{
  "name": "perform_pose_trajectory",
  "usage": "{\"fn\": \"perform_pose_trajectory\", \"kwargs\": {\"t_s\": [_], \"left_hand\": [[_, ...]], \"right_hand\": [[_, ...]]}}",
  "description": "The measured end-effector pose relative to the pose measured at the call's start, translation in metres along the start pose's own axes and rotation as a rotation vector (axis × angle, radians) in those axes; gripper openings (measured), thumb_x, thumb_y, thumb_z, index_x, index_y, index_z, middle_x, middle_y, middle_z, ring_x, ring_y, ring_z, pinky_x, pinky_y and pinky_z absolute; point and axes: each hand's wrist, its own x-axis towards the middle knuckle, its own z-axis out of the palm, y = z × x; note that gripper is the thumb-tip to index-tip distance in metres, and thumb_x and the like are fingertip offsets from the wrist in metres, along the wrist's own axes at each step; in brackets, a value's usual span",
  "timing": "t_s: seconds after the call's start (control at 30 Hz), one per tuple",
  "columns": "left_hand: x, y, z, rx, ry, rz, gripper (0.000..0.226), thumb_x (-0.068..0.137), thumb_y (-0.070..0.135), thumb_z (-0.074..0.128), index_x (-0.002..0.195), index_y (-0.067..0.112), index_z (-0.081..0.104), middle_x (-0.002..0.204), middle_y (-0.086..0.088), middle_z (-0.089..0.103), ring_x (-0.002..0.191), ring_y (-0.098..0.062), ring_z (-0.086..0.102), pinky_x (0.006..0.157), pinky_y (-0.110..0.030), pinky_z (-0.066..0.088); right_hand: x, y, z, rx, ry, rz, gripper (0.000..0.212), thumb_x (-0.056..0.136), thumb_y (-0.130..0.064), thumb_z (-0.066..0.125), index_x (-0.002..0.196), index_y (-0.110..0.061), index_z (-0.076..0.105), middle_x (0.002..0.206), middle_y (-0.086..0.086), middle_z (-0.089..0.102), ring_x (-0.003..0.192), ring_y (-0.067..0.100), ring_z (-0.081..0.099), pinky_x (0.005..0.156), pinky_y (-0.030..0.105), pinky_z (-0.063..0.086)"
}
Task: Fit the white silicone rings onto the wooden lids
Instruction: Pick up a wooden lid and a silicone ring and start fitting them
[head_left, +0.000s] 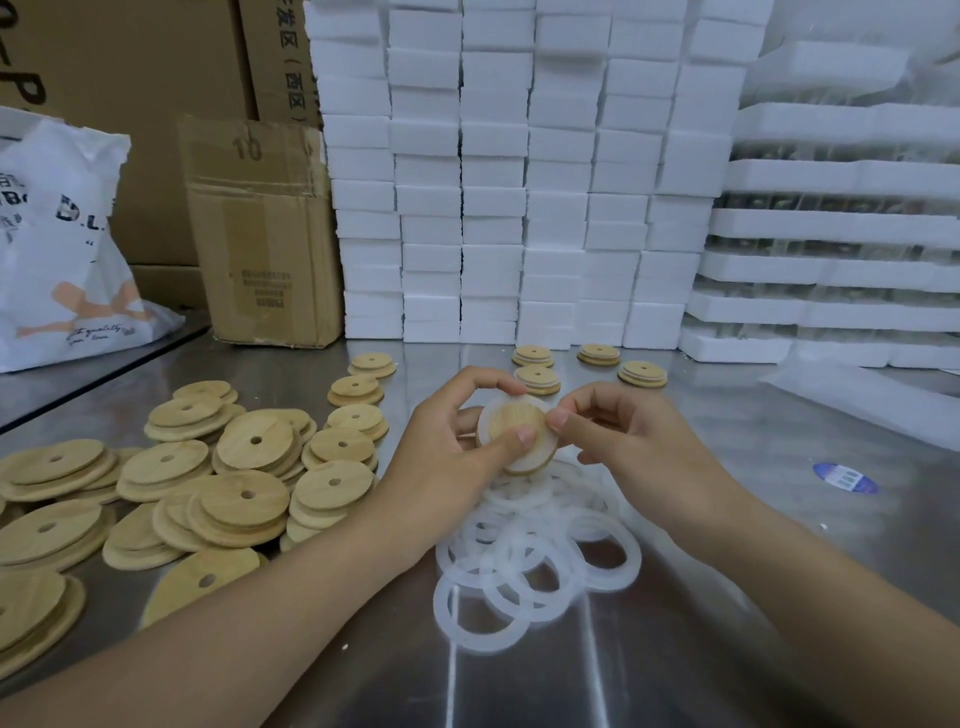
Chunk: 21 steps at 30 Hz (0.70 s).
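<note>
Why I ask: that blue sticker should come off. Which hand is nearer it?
Right. The right hand lies left of the sticker, pinching the ring; the left hand is farther left, holding the lid.

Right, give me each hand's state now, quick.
Left hand: grips the wooden lid, thumb on its face.
Right hand: pinches the white silicone ring at the lid's rim.

A packing workshop: steel table (675, 649), stacked foam blocks (493, 171), cardboard cartons (260, 234), heaped wooden lids (171, 493).
</note>
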Motion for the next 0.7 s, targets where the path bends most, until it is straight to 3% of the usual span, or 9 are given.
{"fn": "perform_pose_trajectory", "kwargs": {"t_s": [0.13, 0.27, 0.5, 0.7], "left_hand": [[0.0007, 0.0027, 0.0001, -0.045, 0.037, -0.021, 0.028, 0.095, 0.011, 0.080, 0.116, 0.025, 0.068, 0.096, -0.007, 0.083, 0.086, -0.023, 0.080, 0.074, -0.028, 0.062], [0.0001, 0.0043, -0.0001, -0.071, 0.058, -0.047, 0.028, 0.095, 0.009, 0.079, 0.117, 0.024, 0.069, 0.100, -0.006, 0.084, 0.086, -0.018, 0.080, 0.070, -0.021, 0.058], [0.0011, 0.0036, -0.0011, -0.079, 0.086, -0.054, 0.029, 0.094, 0.006, 0.079, 0.115, 0.024, 0.072, 0.100, -0.007, 0.082, 0.088, -0.021, 0.079, 0.075, -0.025, 0.059], [0.0018, 0.0021, -0.0035, -0.106, 0.098, -0.079, 0.029, 0.093, 0.007, 0.080, 0.112, 0.028, 0.075, 0.101, -0.004, 0.083, 0.087, -0.018, 0.079, 0.070, -0.020, 0.058]], "right_hand": [[0.0024, -0.0010, -0.0010, -0.024, -0.011, 0.011, 0.015, 0.102, -0.017, 0.067, 0.097, -0.006, 0.074, 0.094, 0.007, 0.080, 0.096, 0.023, 0.074, 0.084, 0.032, 0.056], [0.0037, 0.0012, -0.0052, -0.041, -0.087, 0.033, 0.018, 0.104, -0.015, 0.065, 0.102, 0.000, 0.072, 0.097, 0.009, 0.081, 0.089, 0.010, 0.074, 0.081, 0.024, 0.056], [0.0029, 0.0018, -0.0079, -0.092, -0.170, 0.014, 0.020, 0.103, -0.022, 0.066, 0.102, -0.003, 0.073, 0.103, 0.012, 0.079, 0.100, 0.019, 0.075, 0.085, 0.029, 0.056], [0.0017, 0.0025, -0.0054, -0.125, -0.189, -0.033, 0.017, 0.102, -0.023, 0.068, 0.096, -0.008, 0.074, 0.096, 0.014, 0.075, 0.082, 0.009, 0.064, 0.076, 0.020, 0.050]]}}
